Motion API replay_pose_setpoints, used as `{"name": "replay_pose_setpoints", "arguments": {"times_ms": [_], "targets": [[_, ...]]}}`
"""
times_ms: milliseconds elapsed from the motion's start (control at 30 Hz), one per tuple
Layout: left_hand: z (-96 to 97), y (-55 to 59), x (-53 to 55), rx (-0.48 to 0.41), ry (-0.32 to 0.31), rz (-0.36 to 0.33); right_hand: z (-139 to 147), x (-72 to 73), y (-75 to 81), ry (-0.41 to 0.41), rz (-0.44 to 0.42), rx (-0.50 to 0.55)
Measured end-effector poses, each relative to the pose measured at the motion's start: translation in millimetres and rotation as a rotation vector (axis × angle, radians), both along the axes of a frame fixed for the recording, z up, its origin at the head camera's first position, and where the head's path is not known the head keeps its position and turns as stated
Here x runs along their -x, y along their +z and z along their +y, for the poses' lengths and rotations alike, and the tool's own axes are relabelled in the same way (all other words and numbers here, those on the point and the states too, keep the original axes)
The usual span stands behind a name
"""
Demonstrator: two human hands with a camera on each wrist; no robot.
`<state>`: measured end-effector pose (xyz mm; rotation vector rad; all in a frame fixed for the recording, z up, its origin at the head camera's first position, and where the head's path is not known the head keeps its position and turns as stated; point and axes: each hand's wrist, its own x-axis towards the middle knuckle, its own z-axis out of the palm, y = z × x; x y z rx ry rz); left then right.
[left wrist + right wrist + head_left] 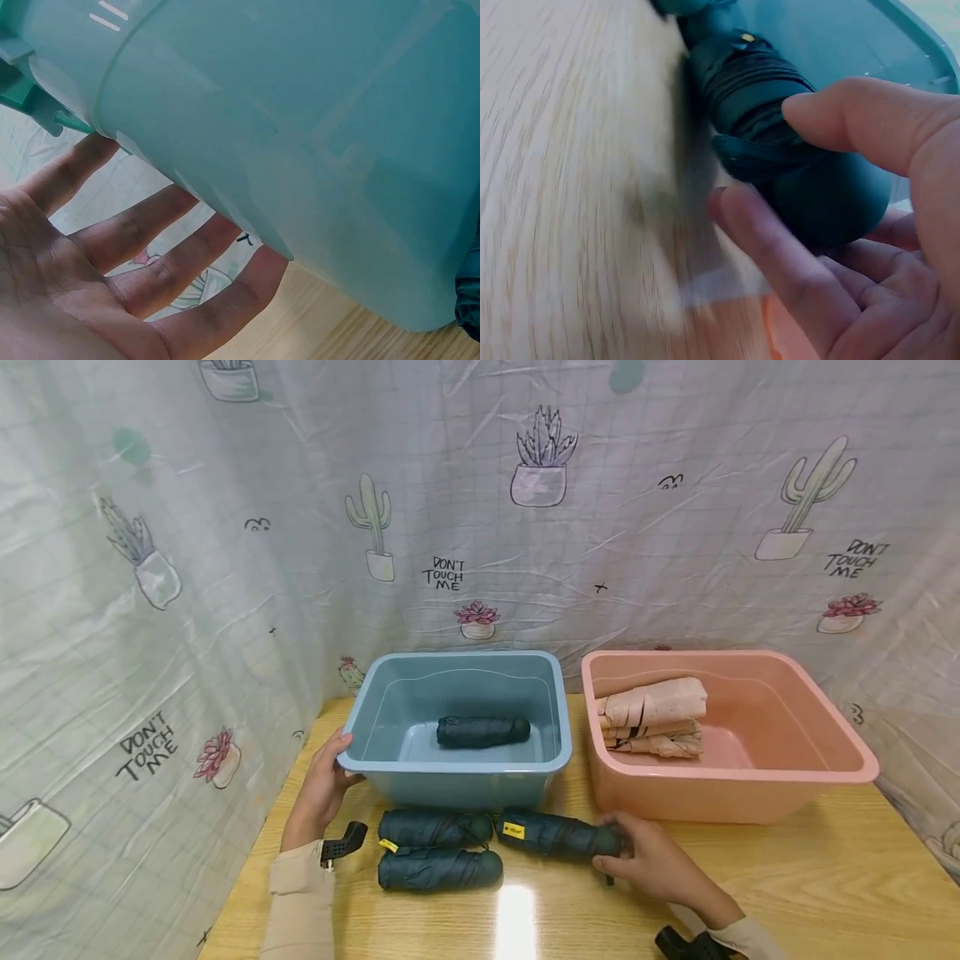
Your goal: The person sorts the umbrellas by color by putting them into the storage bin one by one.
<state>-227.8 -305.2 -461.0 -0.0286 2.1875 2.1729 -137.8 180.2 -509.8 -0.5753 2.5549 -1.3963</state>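
My right hand (648, 860) grips the handle end of a dark green folded umbrella (551, 835) with a yellow tag. In the right wrist view, the thumb and fingers lie on either side of that umbrella (757, 97). My left hand (322, 785) touches the left front corner of the blue bin (457, 787). The left wrist view shows its fingers fairly straight against the bin's wall (247, 127). Two more dark folded umbrellas, a rear one (431, 828) and a front one (438, 870), lie before the bin. Another dark umbrella (483, 732) rests inside it.
To the right stands a pink bin (738, 774) with several beige folded umbrellas (652, 706) at its left side. Both bins sit on a wooden table (825, 877). A printed curtain (480, 527) hangs behind and along the sides.
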Motion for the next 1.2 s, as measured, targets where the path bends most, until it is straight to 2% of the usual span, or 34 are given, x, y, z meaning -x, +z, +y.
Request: {"name": "replay_pose_setpoints", "arguments": {"times_ms": [133,300,467,733,1200], "targets": [[-0.2,0.9,-0.2,0.001,-0.004,0.005,-1.6,1.2,0.4,0.069,-0.098,0.207],[0.1,0.2,-0.7,0.006,-0.009,0.013,-6.2,0.4,-1.2,0.057,-0.147,0.328],[-0.2,-1.1,-0.7,0.006,-0.014,0.035,-10.9,-0.7,-1.0,-0.005,-0.144,0.354],[-0.2,0.1,-0.9,0.005,-0.009,0.02,-14.0,-3.6,4.5,-0.051,-0.166,0.357],[0.0,1.3,-3.3,0.006,-0.014,0.025,-18.6,-4.2,10.3,-0.093,-0.181,0.414]]}}
